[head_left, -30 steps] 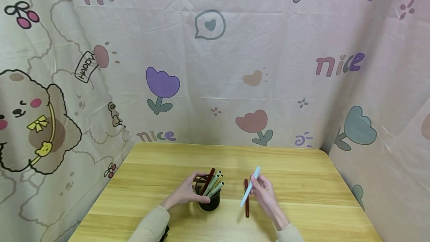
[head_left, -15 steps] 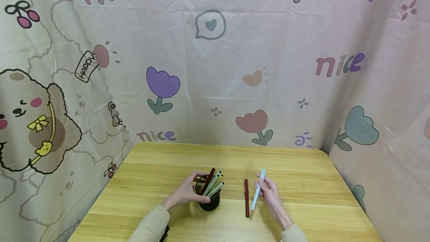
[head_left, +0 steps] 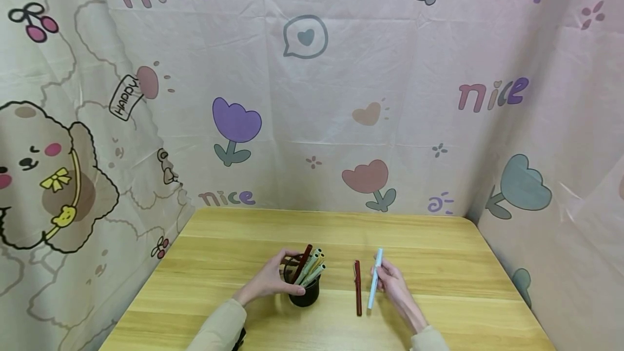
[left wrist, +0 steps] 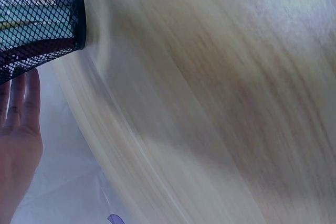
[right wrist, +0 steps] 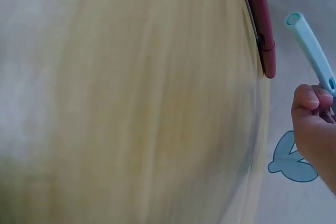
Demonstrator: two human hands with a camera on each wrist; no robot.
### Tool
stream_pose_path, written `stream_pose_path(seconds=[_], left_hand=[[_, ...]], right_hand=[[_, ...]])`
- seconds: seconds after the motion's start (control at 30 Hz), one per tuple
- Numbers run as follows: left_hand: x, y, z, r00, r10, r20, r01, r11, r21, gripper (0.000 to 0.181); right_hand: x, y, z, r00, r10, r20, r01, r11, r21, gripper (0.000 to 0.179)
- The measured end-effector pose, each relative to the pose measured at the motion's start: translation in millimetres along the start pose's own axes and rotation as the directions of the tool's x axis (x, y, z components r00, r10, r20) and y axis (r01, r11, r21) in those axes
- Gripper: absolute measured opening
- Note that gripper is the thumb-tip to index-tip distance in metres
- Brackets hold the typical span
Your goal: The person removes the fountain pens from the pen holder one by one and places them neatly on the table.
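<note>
A black mesh pen holder (head_left: 304, 298) stands on the table, with several pens in it: a dark red pen (head_left: 303, 260) and some light green and yellowish ones. My left hand (head_left: 267, 279) grips it from the left, thumb in front and fingers at the back. The left wrist view shows the mesh wall (left wrist: 42, 30) with the fingers against it. Between thumb and fingers, my right hand (head_left: 394, 285) pinches a light blue pen (head_left: 374, 291), held slightly tilted. Just left of that pen, another dark red pen (head_left: 358, 291) lies on the tabletop, apart from both hands.
The wooden table (head_left: 234, 232) has its far edge against a printed curtain (head_left: 312, 96), which also hangs along the left and right sides. A small black object (head_left: 239, 338) shows by the left sleeve, too hidden to identify.
My right hand has moved right with the light blue pen, which no longer crosses above the dark red pen and now stands nearly parallel to it. The left hand and pen holder have stayed still.
</note>
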State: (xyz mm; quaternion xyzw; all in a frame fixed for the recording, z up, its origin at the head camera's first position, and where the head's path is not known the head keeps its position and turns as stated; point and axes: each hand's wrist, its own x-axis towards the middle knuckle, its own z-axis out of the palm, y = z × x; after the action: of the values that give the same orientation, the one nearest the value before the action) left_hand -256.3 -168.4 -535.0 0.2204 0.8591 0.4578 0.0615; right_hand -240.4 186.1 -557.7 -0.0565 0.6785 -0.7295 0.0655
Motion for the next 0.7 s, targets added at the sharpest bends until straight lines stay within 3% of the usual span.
stream_pose_path(seconds=[0.23, 0.7], left_hand=[[-0.7, 1.1, 0.1, 1.000, -0.007, 0.000, 0.007, 1.000, -0.003, 0.095], [-0.3, 1.0, 0.4, 1.000, 0.004, -0.001, -0.004, 1.000, -0.006, 0.096]], right_hand=[[0.2, 0.2, -0.1, 0.991, 0.098, -0.093, -0.106, 0.991, -0.080, 0.051], [4.8, 5.7, -0.5, 0.988, 0.091, -0.126, -0.114, 0.977, -0.182, 0.034]])
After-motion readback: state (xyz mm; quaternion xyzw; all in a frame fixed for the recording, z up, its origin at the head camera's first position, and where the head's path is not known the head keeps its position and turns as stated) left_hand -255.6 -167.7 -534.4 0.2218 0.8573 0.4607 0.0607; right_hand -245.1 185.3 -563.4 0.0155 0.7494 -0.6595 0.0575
